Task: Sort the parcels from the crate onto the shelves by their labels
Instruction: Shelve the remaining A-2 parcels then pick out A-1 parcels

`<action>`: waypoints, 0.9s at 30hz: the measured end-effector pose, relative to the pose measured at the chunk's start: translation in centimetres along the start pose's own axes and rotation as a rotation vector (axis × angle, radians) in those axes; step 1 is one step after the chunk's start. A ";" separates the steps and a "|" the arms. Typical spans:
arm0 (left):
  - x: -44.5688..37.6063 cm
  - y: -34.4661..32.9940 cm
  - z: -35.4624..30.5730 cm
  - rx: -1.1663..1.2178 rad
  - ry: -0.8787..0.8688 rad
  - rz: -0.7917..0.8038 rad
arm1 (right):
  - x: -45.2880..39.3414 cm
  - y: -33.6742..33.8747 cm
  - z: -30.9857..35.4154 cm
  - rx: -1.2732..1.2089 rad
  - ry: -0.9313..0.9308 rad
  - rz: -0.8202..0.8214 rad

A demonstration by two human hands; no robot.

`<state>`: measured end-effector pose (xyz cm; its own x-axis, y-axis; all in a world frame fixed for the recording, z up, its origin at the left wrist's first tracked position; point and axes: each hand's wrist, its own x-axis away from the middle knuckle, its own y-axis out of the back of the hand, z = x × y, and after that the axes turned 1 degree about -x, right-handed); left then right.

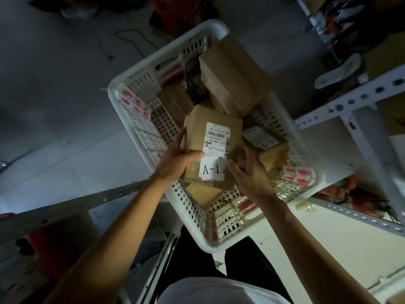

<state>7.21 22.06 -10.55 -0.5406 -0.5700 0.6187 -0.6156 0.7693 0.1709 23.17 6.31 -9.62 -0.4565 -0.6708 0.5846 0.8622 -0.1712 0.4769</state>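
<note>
— What have you got there?

— A small cardboard parcel [210,148], held above the white crate [140,80]. My left hand [177,161] grips its left side, fingers curled round the edge and the thumb lying across the front. It carries a printed shipping label with barcodes, and below that a white slip [212,170] reading "A-1".

— And your right hand?

— My right hand [249,172] is at the parcel's lower right corner, thumb touching beside the slip, fingers spread and bent. Whether those fingers actually close on the parcel or on what lies behind it, I cannot tell.

— What else is in the crate?

— More brown boxes. A second parcel [265,145] just right of mine also shows an "A-1" slip, tilted. A large plain box [228,75] leans against the far corner, and another box [202,193] lies under the one I hold.

— The shelves?

— A white perforated shelf frame [341,106] stands at my right, touching the crate's side.
</note>
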 end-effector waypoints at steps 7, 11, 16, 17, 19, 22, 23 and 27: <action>7.8 -6.1 0.8 0.403 -0.069 -0.131 | 4.2 2.4 -1.2 -0.459 0.164 0.183; 11.7 -9.0 1.4 0.131 -0.144 -0.139 | 5.8 3.3 -2.3 -0.513 0.193 0.203; 15.7 -10.5 1.1 -0.017 -0.210 -0.168 | 8.4 4.4 -3.5 -0.437 0.278 0.228; 16.6 -10.6 1.0 -0.020 -0.210 -0.177 | 9.0 4.6 -3.6 -0.422 0.293 0.224; 17.8 -10.6 0.9 -0.034 -0.199 -0.195 | 10.4 4.9 -3.5 -0.383 0.313 0.185; 19.2 -10.6 0.5 -0.087 -0.193 -0.193 | 12.2 4.7 -4.0 -0.384 0.311 0.112; 19.4 -10.5 0.4 -0.105 -0.198 -0.181 | 12.9 4.7 -4.1 -0.396 0.303 0.086; 19.8 -9.8 -0.2 -0.179 -0.244 -0.094 | 15.5 4.3 -4.7 -0.463 0.288 -0.017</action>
<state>2.63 3.28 0.14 -0.6208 -0.6768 0.3955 -0.5703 0.7361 0.3645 20.82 -8.20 -1.55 -0.4488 -0.8244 0.3448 0.8914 -0.4401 0.1080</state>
